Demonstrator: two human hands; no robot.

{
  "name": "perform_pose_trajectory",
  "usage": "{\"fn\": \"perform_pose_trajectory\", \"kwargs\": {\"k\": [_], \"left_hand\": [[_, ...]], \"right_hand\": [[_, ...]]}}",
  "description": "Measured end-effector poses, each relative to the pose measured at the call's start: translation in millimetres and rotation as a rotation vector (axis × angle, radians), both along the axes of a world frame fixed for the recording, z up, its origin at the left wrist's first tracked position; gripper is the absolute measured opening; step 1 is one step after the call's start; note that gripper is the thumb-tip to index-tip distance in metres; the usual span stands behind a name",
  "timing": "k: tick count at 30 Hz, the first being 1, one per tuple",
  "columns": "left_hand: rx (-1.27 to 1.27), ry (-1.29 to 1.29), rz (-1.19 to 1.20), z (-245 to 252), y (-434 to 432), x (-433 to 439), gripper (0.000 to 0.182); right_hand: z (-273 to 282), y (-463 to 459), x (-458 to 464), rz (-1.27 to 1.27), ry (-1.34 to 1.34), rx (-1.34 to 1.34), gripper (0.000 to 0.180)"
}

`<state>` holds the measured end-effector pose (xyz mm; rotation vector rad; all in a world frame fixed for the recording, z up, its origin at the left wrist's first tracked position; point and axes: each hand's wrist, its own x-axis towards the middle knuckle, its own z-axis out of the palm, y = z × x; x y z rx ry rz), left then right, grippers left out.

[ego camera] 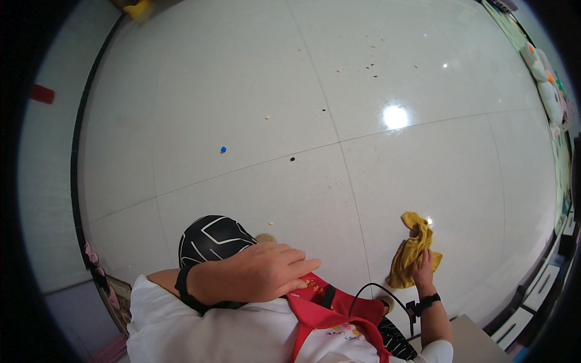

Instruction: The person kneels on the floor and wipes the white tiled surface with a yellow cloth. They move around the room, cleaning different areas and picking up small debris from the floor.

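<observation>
My right hand (423, 268) lies on a crumpled mustard-yellow cloth (411, 254) on the tiled floor, at the lower right; whether its fingers grip the cloth cannot be told. Over my knee and the edge of a red apron (340, 301), my left hand (268, 272) hovers or rests with bent fingers, its palm hidden. Ahead of me on the floor are a small blue object (223, 149), a dark bit (292, 159) and a pale crumb (271, 223) near my shoe.
More crumbs (373, 46) are scattered on the far tiles. White plush toys (549, 97) and a green mat line the right side. White drawers (538, 288) stand at the lower right. Pink slippers (91, 252) lie by a doormat at the left. A black cable loops beside my apron.
</observation>
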<state>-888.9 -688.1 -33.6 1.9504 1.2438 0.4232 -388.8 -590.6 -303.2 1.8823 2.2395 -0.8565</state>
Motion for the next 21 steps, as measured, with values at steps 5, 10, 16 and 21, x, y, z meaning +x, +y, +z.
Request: {"fn": "perform_pose_trajectory", "kwargs": {"k": [5, 10, 16, 21], "left_hand": [[0.006, 0.033, -0.024, 4.0, -0.1, -0.1, 0.034], [-0.051, 0.046, -0.037, 6.1, 0.8, 0.4, 0.041], [-0.003, 0.039, -0.027, 5.5, 1.1, 1.4, 0.034], [0.003, 0.029, -0.031, 5.4, 1.0, 2.0, 0.035]], "right_hand": [[-1.1, -0.6, -2.1, -0.02, -0.007, -0.034, 0.061], [-3.2, -2.0, -2.6, -0.004, 0.001, 0.0, 0.057], [-6.0, -1.1, -3.1, 0.001, -0.017, -0.001, 0.056], [-7.7, -0.3, -2.2, -0.004, -0.028, 0.0, 0.055]]}}
